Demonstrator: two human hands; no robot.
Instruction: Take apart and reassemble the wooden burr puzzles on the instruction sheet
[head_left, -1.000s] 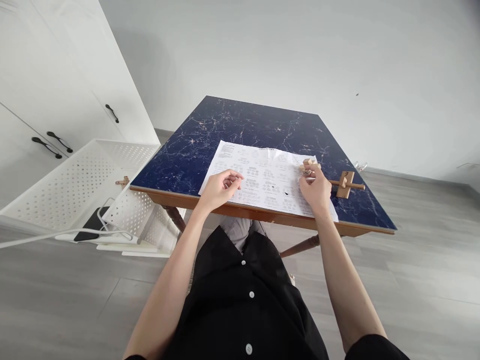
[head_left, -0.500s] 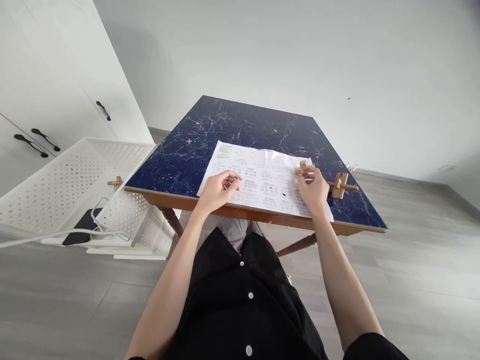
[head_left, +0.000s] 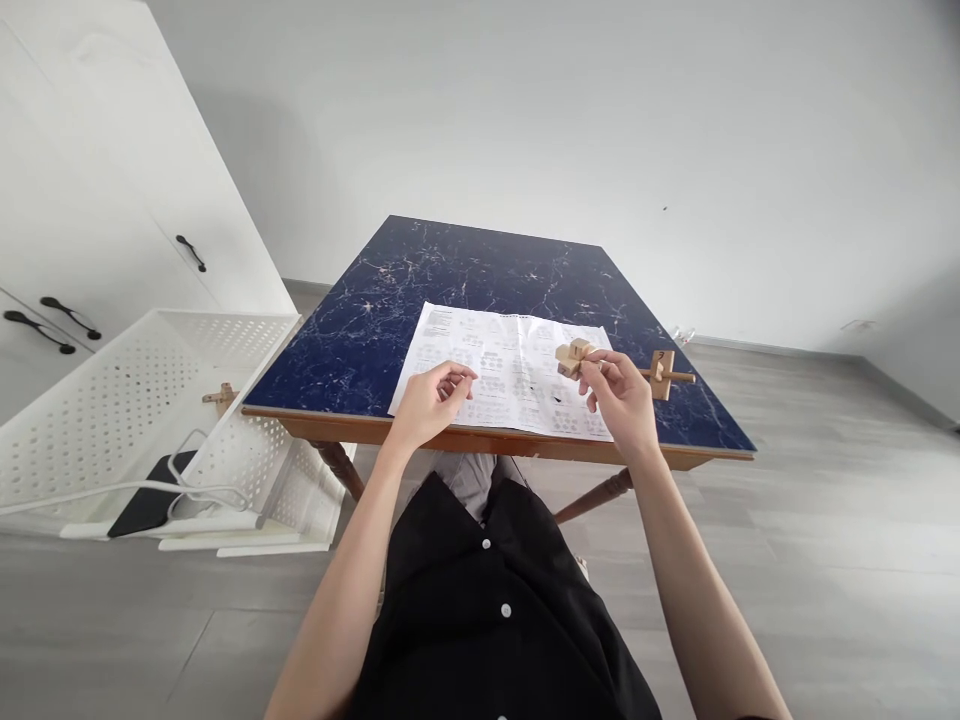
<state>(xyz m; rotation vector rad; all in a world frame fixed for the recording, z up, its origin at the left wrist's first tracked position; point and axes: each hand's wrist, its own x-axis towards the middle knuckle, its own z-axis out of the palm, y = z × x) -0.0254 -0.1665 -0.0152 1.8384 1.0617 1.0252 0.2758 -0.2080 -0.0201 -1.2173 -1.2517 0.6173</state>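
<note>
A light wooden interlocking puzzle piece (head_left: 576, 356) with dark markings is pinched in the fingers of my right hand (head_left: 619, 392), raised over the right part of a printed sheet (head_left: 501, 345). My left hand (head_left: 433, 402) rests at the lower left of the same sheet, its fingers loosely bent and apart from the thumb, with nothing in them. Just right of my right hand lies another wooden piece (head_left: 661, 375), a flat marked block with a rod through it. My right hand hides part of that rod.
The sheet lies creased on a blue marble-patterned table (head_left: 480, 262) with a wooden edge. To the left stands a white perforated basket (head_left: 97, 400) with a small wooden piece (head_left: 222, 397) in it and a cable (head_left: 202, 492) across it. White cabinets (head_left: 90, 170) are behind.
My right hand has lifted the wooden puzzle piece and brought it left over the sheet, turning it. The left hand keeps its place on the sheet. The camera view has shifted slightly.
</note>
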